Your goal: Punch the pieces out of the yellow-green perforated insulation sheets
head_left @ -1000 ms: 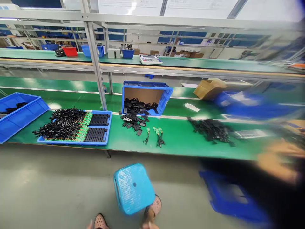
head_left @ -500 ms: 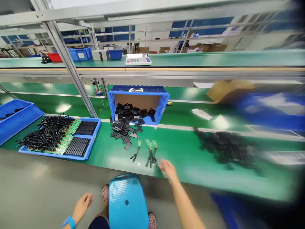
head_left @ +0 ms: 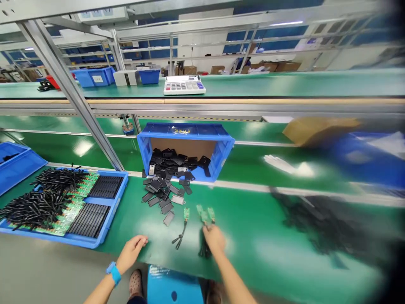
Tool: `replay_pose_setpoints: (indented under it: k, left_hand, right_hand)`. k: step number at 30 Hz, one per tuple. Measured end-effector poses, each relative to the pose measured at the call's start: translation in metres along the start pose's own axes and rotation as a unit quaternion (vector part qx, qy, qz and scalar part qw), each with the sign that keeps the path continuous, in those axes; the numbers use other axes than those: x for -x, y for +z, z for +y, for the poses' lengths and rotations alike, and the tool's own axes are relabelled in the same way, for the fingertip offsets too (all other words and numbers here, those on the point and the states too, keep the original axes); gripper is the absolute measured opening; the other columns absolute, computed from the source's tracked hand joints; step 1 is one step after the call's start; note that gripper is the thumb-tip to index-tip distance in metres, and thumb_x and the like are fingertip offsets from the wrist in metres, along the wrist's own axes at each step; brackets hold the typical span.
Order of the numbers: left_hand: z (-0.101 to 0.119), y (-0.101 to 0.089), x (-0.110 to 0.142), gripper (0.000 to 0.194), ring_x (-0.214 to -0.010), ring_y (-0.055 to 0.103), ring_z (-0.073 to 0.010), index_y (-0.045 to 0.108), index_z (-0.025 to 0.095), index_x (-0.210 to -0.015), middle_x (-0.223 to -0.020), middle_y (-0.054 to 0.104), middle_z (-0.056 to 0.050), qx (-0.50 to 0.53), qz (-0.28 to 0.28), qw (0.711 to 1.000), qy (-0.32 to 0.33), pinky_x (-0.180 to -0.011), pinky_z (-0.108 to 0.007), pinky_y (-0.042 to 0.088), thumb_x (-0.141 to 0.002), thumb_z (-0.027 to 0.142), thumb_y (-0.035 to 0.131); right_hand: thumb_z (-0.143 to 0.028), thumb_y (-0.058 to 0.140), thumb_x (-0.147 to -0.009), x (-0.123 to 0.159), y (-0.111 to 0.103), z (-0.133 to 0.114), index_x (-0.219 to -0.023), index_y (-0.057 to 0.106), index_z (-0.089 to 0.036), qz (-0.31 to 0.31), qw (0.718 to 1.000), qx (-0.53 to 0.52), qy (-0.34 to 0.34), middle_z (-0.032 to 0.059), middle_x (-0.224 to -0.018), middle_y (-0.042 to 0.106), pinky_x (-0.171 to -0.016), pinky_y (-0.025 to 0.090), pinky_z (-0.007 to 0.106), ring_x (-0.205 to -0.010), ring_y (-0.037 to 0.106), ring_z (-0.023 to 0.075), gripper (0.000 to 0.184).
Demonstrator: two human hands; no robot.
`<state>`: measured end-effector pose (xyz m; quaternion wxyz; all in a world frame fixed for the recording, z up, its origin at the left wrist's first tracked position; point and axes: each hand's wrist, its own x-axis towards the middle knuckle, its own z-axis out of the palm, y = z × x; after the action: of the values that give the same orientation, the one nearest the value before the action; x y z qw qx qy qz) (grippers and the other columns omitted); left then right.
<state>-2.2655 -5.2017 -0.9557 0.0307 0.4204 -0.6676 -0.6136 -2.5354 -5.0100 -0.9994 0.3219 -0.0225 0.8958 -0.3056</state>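
Note:
My right hand [head_left: 215,240] is at a small bunch of green circuit boards with black cables [head_left: 204,216]; its fingers are closed on the cables just below the boards, and the hand covers part of them. To the left lies a single circuit board with black cable [head_left: 186,214], untouched by either hand. Over the table's front edge, my left hand [head_left: 132,251], with a blue wristband, has its fingers curled together, with nothing seen in them. Beyond the hands, black plastic covers [head_left: 161,192] lie loose on the green table [head_left: 247,236] and spill from a tipped blue bin [head_left: 186,131].
On the left, a blue tray [head_left: 109,226] holds boards with cables and rows of black parts. Behind it is another blue bin [head_left: 23,171]. A blurred heap of black cables [head_left: 316,223] lies right. A blue stool [head_left: 174,291] stands below the front edge.
The view has come closer to the table. My right hand has reached in and closed on the bunched cables. My left hand has risen from beside the stool to the table's front edge.

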Motion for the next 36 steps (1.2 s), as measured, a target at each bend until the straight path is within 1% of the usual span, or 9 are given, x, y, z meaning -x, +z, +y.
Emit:
replay_pose_setpoints:
  k: [5, 9, 14, 17, 20, 22, 24, 30, 36]
  left_hand:
    - [0.068, 0.132, -0.036, 0.066, -0.111, 0.056, -0.0232, 0.052, 0.018, -0.124, -0.127, 0.055, -0.013, 0.135, -0.085, 0.987, 0.01, -0.095, -0.036, 0.044, -0.073, 0.06, 0.057]
    - [0.127, 0.176, -0.035, 0.06, -0.106, 0.058, -0.0219, 0.05, 0.018, -0.127, -0.128, 0.053, -0.014, 0.308, -0.191, 0.932, 0.022, -0.096, -0.039, 0.042, -0.076, 0.048, 0.062]
    - [0.155, 0.178, -0.015, 0.035, -0.093, 0.062, -0.0179, 0.064, 0.013, -0.108, -0.11, 0.063, -0.014, 0.413, -0.265, 0.87, 0.043, -0.081, -0.029, 0.048, -0.078, 0.032, 0.066]
    - [0.151, 0.177, -0.009, 0.035, -0.081, 0.064, -0.0136, 0.064, 0.015, -0.107, -0.103, 0.066, -0.012, 0.445, -0.28, 0.849, 0.047, -0.076, -0.026, 0.049, -0.075, 0.03, 0.069]
    - [0.151, 0.176, -0.007, 0.037, -0.082, 0.064, -0.0128, 0.061, 0.02, -0.112, -0.102, 0.066, -0.009, 0.462, -0.279, 0.841, 0.04, -0.075, -0.025, 0.05, -0.076, 0.028, 0.068]
    - [0.157, 0.175, -0.004, 0.036, -0.082, 0.063, -0.0119, 0.06, 0.02, -0.112, -0.102, 0.065, -0.009, 0.46, -0.278, 0.843, 0.028, -0.073, -0.023, 0.05, -0.078, 0.027, 0.066]
    - [0.167, 0.172, -0.002, 0.034, -0.079, 0.062, -0.0108, 0.061, 0.02, -0.111, -0.101, 0.064, -0.008, 0.454, -0.284, 0.844, 0.013, -0.071, -0.022, 0.051, -0.078, 0.028, 0.066]
    - [0.187, 0.168, -0.006, 0.041, -0.083, 0.062, -0.0129, 0.06, 0.022, -0.114, -0.109, 0.062, -0.01, 0.432, -0.311, 0.846, -0.017, -0.075, -0.026, 0.052, -0.076, 0.036, 0.067]
    - [0.169, 0.177, -0.021, 0.047, -0.116, 0.052, -0.0228, 0.062, 0.027, -0.114, -0.119, 0.06, -0.007, 0.399, -0.267, 0.877, 0.02, -0.099, -0.034, 0.041, -0.07, 0.038, 0.072]
  right_hand:
    - [-0.051, 0.061, -0.073, 0.019, -0.033, 0.011, -0.07, 0.053, -0.018, -0.102, 0.981, -0.118, -0.115, -0.0027, -0.061, 0.053, -0.059, 0.043, 0.025, -0.059, 0.052, 0.0136, 0.033]
    - [-0.057, 0.062, -0.068, 0.051, -0.061, 0.004, -0.069, 0.053, -0.017, -0.203, 0.941, -0.228, -0.146, -0.0044, -0.055, 0.048, -0.047, 0.037, 0.022, -0.047, 0.042, 0.0088, 0.041]
    - [-0.049, 0.067, -0.068, 0.079, -0.088, -0.004, -0.061, 0.054, -0.017, -0.22, 0.923, -0.24, -0.208, -0.003, -0.051, 0.05, -0.044, 0.039, 0.021, -0.044, 0.044, 0.0087, 0.035]
    - [-0.038, 0.063, -0.075, 0.088, -0.104, -0.014, -0.065, 0.06, -0.018, -0.065, 0.919, -0.16, -0.355, 0.0006, -0.058, 0.059, -0.051, 0.046, 0.023, -0.053, 0.055, 0.0129, 0.022]
    - [-0.025, 0.059, -0.08, 0.095, -0.116, -0.033, -0.082, 0.065, -0.02, 0.133, 0.854, -0.131, -0.486, 0.0046, -0.076, 0.064, -0.062, 0.051, 0.025, -0.069, 0.061, 0.0156, 0.008]
    - [-0.017, 0.057, -0.081, 0.1, -0.12, -0.049, -0.089, 0.066, -0.02, 0.188, 0.818, -0.11, -0.533, 0.0065, -0.085, 0.065, -0.068, 0.053, 0.026, -0.079, 0.063, 0.0162, 0.012]
    - [-0.014, 0.055, -0.082, 0.103, -0.121, -0.062, -0.091, 0.065, -0.02, 0.214, 0.807, -0.089, -0.542, 0.0069, -0.088, 0.065, -0.07, 0.053, 0.026, -0.082, 0.063, 0.0162, 0.015]
    - [-0.016, 0.058, -0.082, 0.1, -0.126, -0.083, -0.095, 0.064, -0.018, 0.236, 0.844, -0.086, -0.474, 0.0061, -0.086, 0.064, -0.068, 0.052, 0.026, -0.076, 0.062, 0.0153, 0.014]
    - [-0.014, 0.06, -0.08, 0.087, -0.114, -0.074, -0.095, 0.064, -0.018, 0.214, 0.849, -0.085, -0.477, 0.0046, -0.085, 0.063, -0.07, 0.049, 0.026, -0.079, 0.06, 0.0141, 0.016]
